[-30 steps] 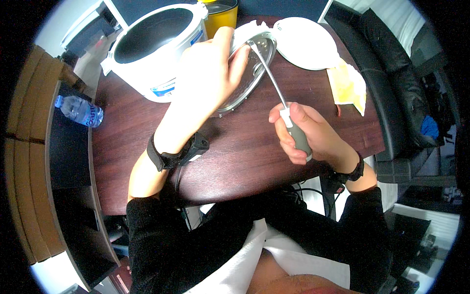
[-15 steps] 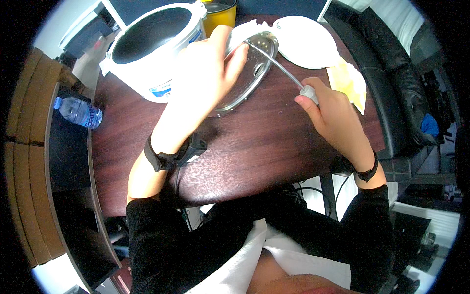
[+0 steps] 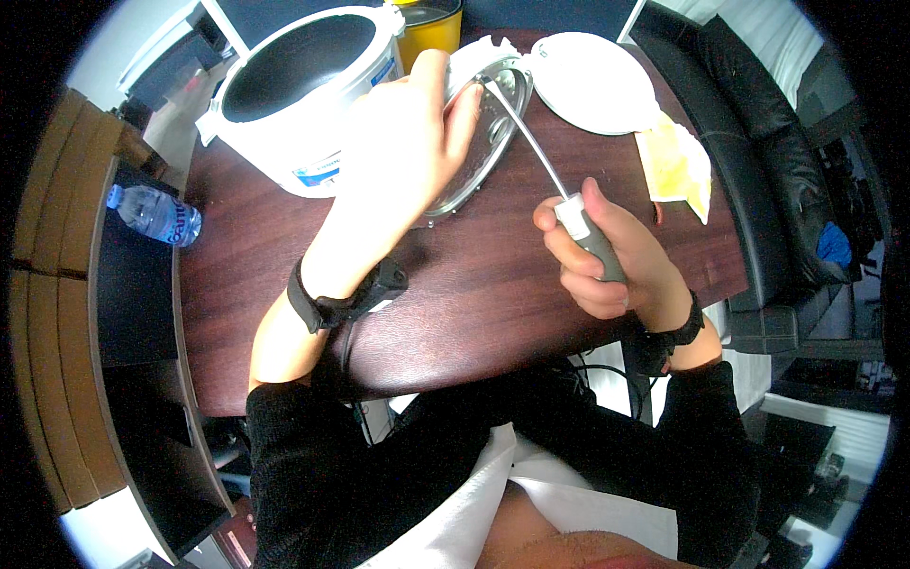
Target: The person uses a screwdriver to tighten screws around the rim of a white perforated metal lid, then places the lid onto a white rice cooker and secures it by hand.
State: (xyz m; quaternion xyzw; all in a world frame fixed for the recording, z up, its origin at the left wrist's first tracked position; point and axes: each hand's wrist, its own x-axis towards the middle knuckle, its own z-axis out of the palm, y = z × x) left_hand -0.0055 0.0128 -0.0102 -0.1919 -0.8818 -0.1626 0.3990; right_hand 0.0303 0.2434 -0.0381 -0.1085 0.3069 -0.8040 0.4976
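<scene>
My left hand point(image 3: 403, 128) grips the upper edge of a rice cooker lid point(image 3: 471, 180), which stands tilted on the dark wooden table with its metal inner side turned to the right. My right hand point(image 3: 630, 251) is closed round the grey and white handle of a screwdriver point(image 3: 586, 232). The screwdriver's shaft slants up and left, its tip at the lid's upper part close to my left thumb. What the tip meets is too small to make out. Just left of the lid sits the white rice cooker body point(image 3: 270, 152), open at the top, dark inside.
A white round cover point(image 3: 592, 85) lies at the far right, beside a yellow cloth point(image 3: 675, 171). Behind the cooker stands a yellow pot point(image 3: 431, 36). At the left, a water bottle point(image 3: 156, 216) lies on a dark shelf. A black sofa point(image 3: 749, 161) borders the table's right side.
My right hand has come down and nearer to me, turning so its fingers wrap the handle, and the screwdriver now stands steeper. The lid has tilted slightly; my left hand keeps its grip.
</scene>
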